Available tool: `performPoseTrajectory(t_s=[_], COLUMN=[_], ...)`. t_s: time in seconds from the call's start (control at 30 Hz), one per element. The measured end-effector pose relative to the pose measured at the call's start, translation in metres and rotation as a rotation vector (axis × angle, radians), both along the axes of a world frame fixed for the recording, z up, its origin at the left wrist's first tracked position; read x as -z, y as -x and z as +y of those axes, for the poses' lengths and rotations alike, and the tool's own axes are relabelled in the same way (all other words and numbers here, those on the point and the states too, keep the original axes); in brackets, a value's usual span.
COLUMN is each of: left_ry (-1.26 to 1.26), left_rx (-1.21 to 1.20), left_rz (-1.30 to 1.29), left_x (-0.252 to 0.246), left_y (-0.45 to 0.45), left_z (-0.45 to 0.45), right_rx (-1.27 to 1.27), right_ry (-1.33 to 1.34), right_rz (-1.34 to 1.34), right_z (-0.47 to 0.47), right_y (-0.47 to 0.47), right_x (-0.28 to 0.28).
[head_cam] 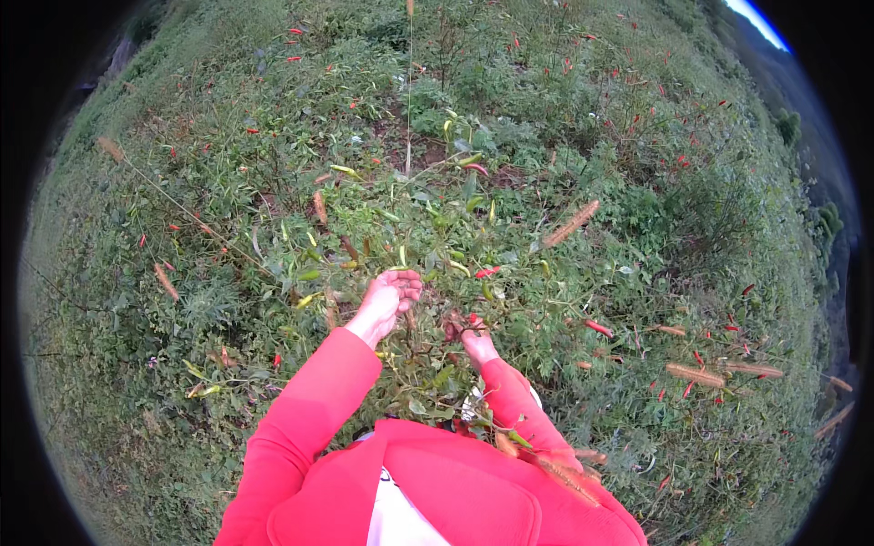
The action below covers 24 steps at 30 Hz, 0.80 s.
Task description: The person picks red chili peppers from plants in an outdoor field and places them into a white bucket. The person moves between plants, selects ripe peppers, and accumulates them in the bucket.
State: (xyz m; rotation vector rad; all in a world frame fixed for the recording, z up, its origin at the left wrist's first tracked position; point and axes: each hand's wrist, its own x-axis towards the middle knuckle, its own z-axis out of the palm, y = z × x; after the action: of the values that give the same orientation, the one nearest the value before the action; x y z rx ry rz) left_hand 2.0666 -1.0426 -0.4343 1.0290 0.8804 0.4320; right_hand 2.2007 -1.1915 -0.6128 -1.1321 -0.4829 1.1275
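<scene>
Chili pepper plants (437, 225) with green, yellow-green and red pods stand right before me. My left hand (392, 298) has its fingers curled among the stems, just below a pale green pepper (402, 256). Whether anything is in its grasp cannot be seen. Lower and to the right, my right hand (478, 341) reaches into the foliage beside a red pepper (474, 319); leaves and stems cover part of its fingers. Another red pepper (487, 272) and a yellow-green pepper (459, 268) hang between and above the hands.
Weeds and more pepper plants with red pods cover the slope all around. Foxtail seed heads (572, 224) stick up at several spots, one (567, 478) in front of my right sleeve. A red pepper (599, 328) hangs to the right of my right hand.
</scene>
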Motion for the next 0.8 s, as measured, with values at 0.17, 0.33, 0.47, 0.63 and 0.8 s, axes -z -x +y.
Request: performPoseTrajectory(t_s=[0.17,0.33,0.47,0.63,0.8], left_ry=[0.019,-0.251,-0.470,-0.473,-0.054], left_rx=[0.109,0.275,0.162,0.277,0.409], left_rz=[0.066,0.312,0.008,-0.016,-0.046], left_x=[-0.004,-0.011,-0.001,0.011,0.038], left_y=[0.032,0.029,0.025,0.016,0.025], left_z=[-0.013,-0.034,-0.050,-0.050,-0.024], right_rx=[-0.247,-0.260,-0.260,-0.293,-0.426], right_ry=[0.091,0.136,0.096,0.003,0.017], right_rz=[-0.089,0.038,0.000,-0.063,-0.028], right_z=[-0.015,-0.040,-0.044,-0.040,-0.043], right_y=[0.011,0.007,0.011,0.006,0.012], right_x=[-0.005,-0.045,-0.060,-0.033,-0.028])
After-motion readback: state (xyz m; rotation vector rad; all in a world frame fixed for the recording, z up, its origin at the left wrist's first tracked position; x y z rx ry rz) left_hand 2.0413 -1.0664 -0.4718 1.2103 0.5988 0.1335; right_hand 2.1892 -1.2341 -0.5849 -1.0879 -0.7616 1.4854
